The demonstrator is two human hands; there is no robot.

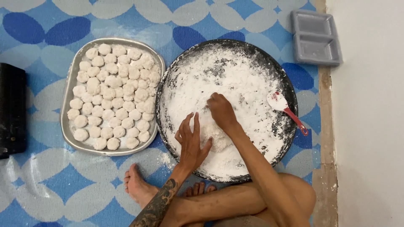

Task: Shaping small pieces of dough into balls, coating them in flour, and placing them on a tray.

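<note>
A wide black round pan (277,71) lies on the floor mat, covered in white flour with a lump of white dough (214,134) near its front. My right hand (221,110) presses down into the flour and dough, fingers curled. My left hand (191,141) hovers at the dough's left side, fingers spread and holding nothing. A red-handled spoon (286,110) coated in flour rests inside the pan at the right.
A metal tray (69,90) left of the pan holds several rows of white dough balls. A grey two-compartment plastic tray (315,37) sits at the back right by the white wall. A black object (11,109) lies at the far left. My crossed legs and bare feet (139,187) are in front.
</note>
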